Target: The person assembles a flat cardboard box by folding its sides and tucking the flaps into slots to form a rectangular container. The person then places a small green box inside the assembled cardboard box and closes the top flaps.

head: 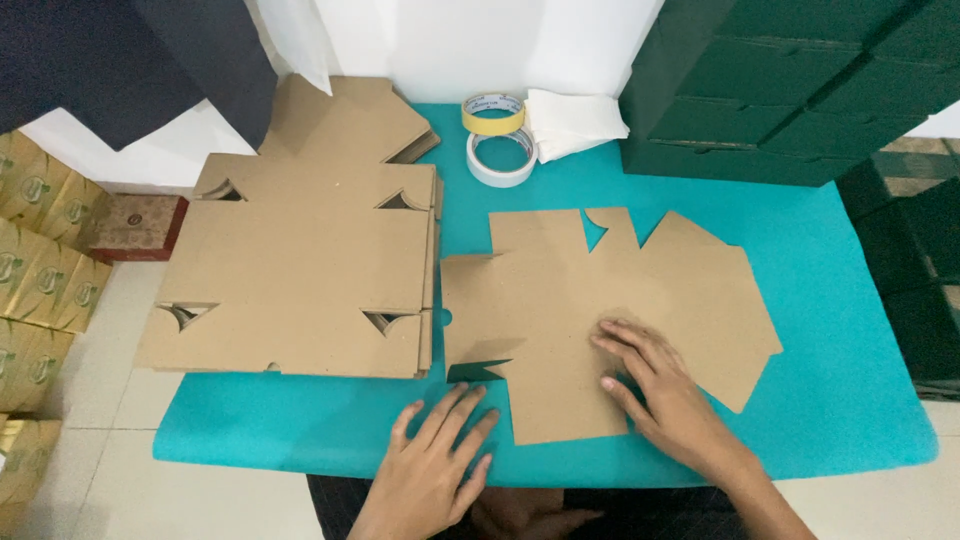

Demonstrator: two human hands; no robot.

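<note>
Your blank: single flat brown cardboard die-cut, unfolded, lying face-down flat on the teal bench, right of centre. Flaps stick out on all sides, with curved notches cut at the top edge and a dark notch at the lower left. Its left edge sits just beside the stack of identical blanks, not overlapping. Near edge stops short of the bench front.
</note>
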